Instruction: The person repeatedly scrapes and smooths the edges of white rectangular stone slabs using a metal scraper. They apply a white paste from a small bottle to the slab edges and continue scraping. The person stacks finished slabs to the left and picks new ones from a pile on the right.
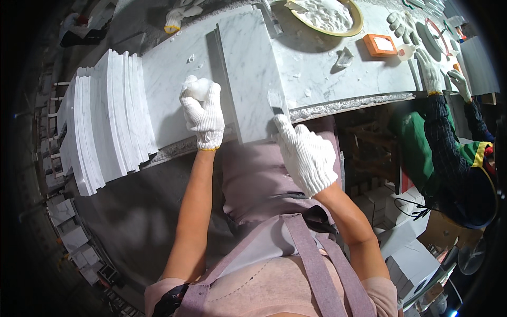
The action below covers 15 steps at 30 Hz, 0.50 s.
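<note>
A long grey-veined white marble slab (pixel 248 74) lies lengthwise in front of me, its near end jutting past the table edge. My left hand (pixel 203 113), in a white knit glove, is closed around a whitish translucent wad (pixel 197 89) to the left of the slab. My right hand (pixel 308 153), gloved alike, is at the slab's near right corner. Its fingers are closed, with the forefinger pressing a small dark flat piece (pixel 278 111) against the slab. A pale smear shows beside that piece; its exact kind is too small to tell.
Marble strips (pixel 113 105) stand stacked at the left. A yellow-rimmed basin (pixel 330 16) of white material, an orange box (pixel 380 45), a crumpled scrap (pixel 345 58) and spare gloves (pixel 404 26) lie on the marble table (pixel 327 82). A co-worker's gloved hand (pixel 430 74) works at the right.
</note>
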Each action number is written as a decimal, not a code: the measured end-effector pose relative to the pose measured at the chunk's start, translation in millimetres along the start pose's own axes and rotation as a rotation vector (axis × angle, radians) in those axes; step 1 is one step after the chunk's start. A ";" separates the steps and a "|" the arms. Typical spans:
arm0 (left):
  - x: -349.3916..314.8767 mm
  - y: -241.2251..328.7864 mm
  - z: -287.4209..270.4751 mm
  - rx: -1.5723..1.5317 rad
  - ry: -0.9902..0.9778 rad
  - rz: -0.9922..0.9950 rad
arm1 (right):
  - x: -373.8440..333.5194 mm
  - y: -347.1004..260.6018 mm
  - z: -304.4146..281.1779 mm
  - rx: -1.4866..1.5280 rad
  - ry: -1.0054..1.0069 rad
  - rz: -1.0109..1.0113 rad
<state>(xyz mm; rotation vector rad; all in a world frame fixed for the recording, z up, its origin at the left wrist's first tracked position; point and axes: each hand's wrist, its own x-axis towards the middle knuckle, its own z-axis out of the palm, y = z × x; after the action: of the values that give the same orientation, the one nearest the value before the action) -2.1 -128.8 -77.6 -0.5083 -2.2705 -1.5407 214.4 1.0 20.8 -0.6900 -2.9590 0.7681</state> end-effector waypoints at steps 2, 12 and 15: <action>0.5 -1.9 0.5 -0.083 -0.014 -0.067 | -10.5 0.2 1.2 -0.039 -0.043 0.010; -5.2 19.4 -24.9 -0.370 -0.191 -0.260 | -61.5 40.5 -15.5 0.400 0.146 0.104; -16.2 36.2 -43.8 -0.009 -0.361 -0.047 | -63.0 52.5 -10.7 0.712 0.179 0.325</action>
<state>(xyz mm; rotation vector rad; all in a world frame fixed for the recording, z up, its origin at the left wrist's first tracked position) 33.1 -158.8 -40.8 -0.7972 -2.5555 -1.5884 294.2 20.7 12.1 -1.0856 -2.1850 1.5576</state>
